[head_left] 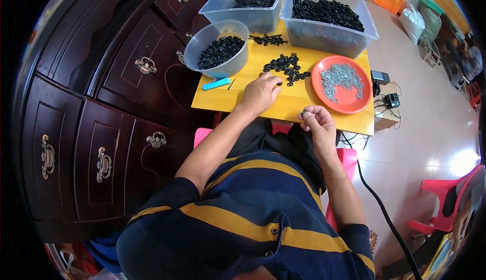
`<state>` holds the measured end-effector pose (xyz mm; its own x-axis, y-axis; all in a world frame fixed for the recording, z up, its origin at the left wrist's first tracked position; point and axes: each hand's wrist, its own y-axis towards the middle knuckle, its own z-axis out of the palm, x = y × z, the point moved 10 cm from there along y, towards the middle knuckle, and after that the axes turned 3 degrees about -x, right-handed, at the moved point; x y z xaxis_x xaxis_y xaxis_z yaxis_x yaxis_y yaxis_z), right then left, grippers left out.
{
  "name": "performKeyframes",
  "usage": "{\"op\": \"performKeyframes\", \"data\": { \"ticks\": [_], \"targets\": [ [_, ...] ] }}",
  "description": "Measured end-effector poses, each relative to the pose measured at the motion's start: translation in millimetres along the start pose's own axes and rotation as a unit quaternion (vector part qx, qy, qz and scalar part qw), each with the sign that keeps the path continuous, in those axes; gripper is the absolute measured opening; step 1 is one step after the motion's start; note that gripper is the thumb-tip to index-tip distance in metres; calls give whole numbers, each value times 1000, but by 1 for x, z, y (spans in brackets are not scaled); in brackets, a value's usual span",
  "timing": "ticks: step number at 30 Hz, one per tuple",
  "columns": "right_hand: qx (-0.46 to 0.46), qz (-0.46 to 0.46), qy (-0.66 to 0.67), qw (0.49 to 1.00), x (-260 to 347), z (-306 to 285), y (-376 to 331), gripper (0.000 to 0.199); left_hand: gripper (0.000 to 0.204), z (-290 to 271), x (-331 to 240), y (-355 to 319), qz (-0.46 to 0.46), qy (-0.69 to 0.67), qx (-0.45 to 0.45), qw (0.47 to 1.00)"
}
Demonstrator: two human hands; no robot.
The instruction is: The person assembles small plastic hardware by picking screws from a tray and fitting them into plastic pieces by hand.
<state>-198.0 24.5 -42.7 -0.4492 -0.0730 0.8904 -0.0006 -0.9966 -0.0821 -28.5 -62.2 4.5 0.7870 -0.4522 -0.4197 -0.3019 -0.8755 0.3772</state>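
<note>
My left hand (pixel 260 95) rests low over the yellow table, fingers curled, with a small black ring-shaped part (pixel 279 83) at its fingertips. Just beyond it lies a loose pile of black ring-shaped parts (pixel 287 67). Nearer the table's front edge, my right hand (pixel 320 122) pinches a small dark part (pixel 304 113) between thumb and fingers; its exact shape is mostly hidden. A red round plate (pixel 318 89) of small clear, greyish pieces (pixel 342 80) stands beyond the right hand. Left of my left hand are a light-blue cutter-like tool (pixel 216 83) and a thin dark stick (pixel 231 84).
Along the back of the yellow table (pixel 288 103) stand a round clear tub (pixel 238 63) and two clear bins (pixel 329 39) (pixel 253 18), all holding black parts. Dark wooden drawers (pixel 126 77) flank the left. Devices with cables (pixel 391 100) sit beyond the right edge. A pink chair (pixel 440 204) stands right.
</note>
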Motion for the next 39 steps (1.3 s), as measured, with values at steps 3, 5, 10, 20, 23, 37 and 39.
{"op": "performKeyframes", "data": {
  "ticks": [3,5,10,20,23,37,39],
  "targets": [
    [-12,0,-12,1000,-1,-2,0,11,28,-5,-1,0,-22,-72,-15,997],
    [-9,-1,-11,1000,-2,-2,1,11,25,-6,0,3,-15,-58,-14,998],
    [0,-10,-5,1000,-4,-3,3,11,17,1,1,12,54,-12,-18,998],
    [-1,4,-10,1000,-5,-1,1,10,13,8,2,18,2,-41,38,998],
    [-5,7,-8,1000,-5,0,1,11,10,8,4,13,-25,-116,36,992],
    [0,6,4,1000,-2,3,1,11,24,16,-27,-31,-84,-460,51,882],
    [-7,17,8,1000,-3,1,0,11,22,17,-32,-35,-83,-466,51,879]
  ]
}}
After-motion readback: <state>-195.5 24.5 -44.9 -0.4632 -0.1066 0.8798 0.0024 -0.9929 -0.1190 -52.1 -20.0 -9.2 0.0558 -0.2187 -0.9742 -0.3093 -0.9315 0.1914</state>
